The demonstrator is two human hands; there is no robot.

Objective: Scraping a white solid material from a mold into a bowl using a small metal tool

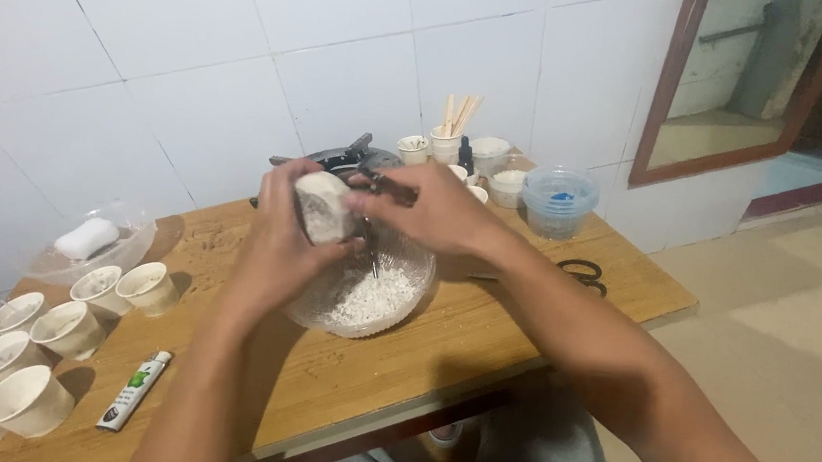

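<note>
Above a glass bowl [365, 301] of white flakes on the wooden bench [481, 336], the left hand [281, 240] grasped a white block [324, 209]. The right hand [433, 208] was closed around a dark tool [390, 188] touching the block. Paper cups [34, 347] and a lighter [132, 391] lay well apart at the left.

Both forearms reach forward and come together in the middle, with the elbows low and wide apart. The left hand [284, 235] is curled, its fingers closed and the palm turned to the right. The right hand [433, 208] is beside it, the back up, fingers pinched.
</note>
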